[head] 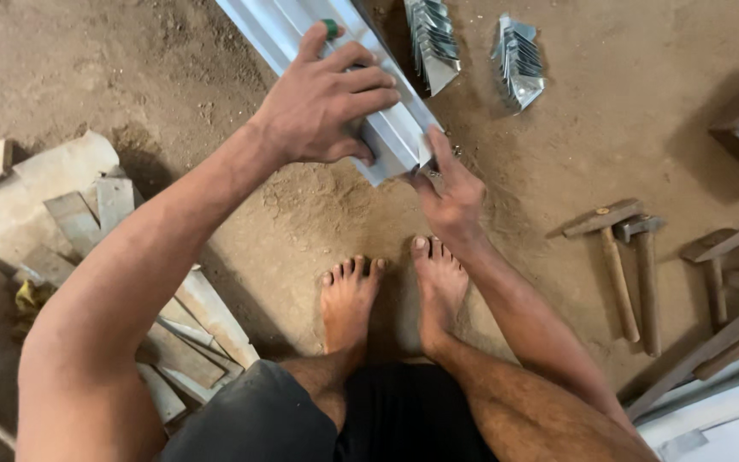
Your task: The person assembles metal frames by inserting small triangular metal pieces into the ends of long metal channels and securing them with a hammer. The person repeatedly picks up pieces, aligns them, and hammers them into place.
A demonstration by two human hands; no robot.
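Two bare feet (pixel 387 291) stand on the dirt floor (pixel 609 128), three hammers (pixel 643 274) lying to their right. Beyond, the left hand (pixel 322 103) clamps one folded metal channel (pixel 395 137) while the right hand (pixel 451 192) pinches its near end. Two bracket stacks (pixel 472 51) lie farthest.

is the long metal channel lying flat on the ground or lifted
Cannot tell for sure. The long folded grey sheet-metal channel has its near end gripped by the left hand and right hand; ground contact is hidden.
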